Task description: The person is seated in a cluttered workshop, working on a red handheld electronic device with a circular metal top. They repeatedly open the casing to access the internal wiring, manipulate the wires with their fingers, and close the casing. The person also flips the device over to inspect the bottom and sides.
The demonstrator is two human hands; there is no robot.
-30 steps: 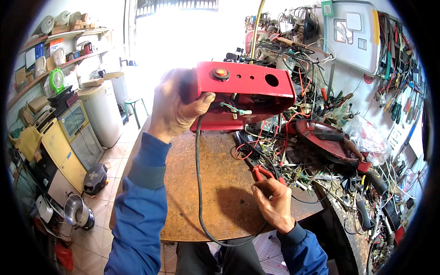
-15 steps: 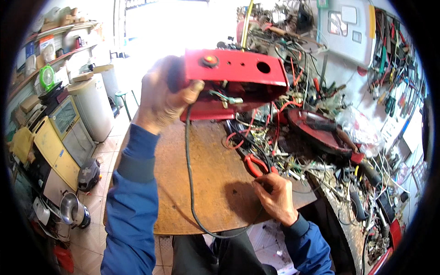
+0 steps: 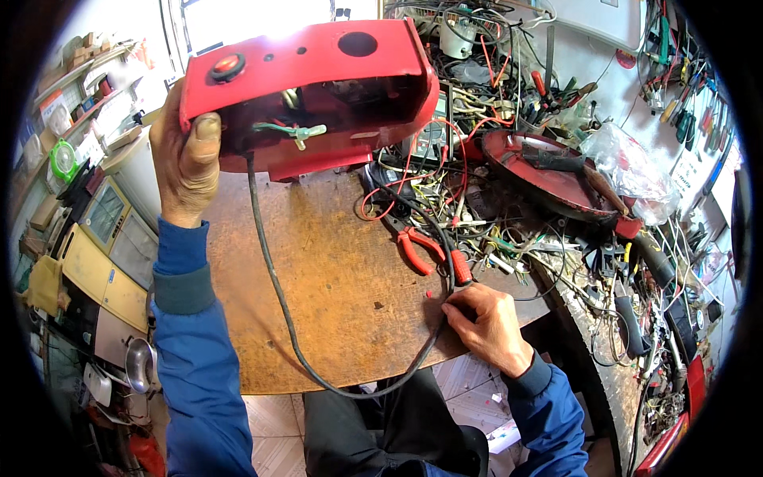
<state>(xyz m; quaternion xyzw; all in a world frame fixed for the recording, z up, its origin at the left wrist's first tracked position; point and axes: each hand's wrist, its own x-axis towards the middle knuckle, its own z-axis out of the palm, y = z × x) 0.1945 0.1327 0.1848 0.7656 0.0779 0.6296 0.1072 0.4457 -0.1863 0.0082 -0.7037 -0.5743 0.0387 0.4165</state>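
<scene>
My left hand [image 3: 187,163] grips the left end of a red metal housing [image 3: 314,79], held up over the wooden tabletop [image 3: 334,294] with its open underside facing me. Green and white wires show inside it. A black cable [image 3: 274,290] hangs from the housing, loops down past the table's front edge and rises to my right hand [image 3: 485,322]. That hand rests on the table's right front, fingers pinched on the cable's end. Red-handled pliers [image 3: 425,250] lie just beyond its fingertips.
A tangle of wires and small parts [image 3: 485,215] covers the table's right side, with a round red lid [image 3: 548,179] behind it. Tools hang on the right wall [image 3: 691,111]. Shelves [image 3: 71,95] and yellow and white appliances [image 3: 103,238] stand at the left.
The red housing has come closer and tipped, showing its open underside. My right hand has shifted along the table front and now pinches the cable's end beside the pliers.
</scene>
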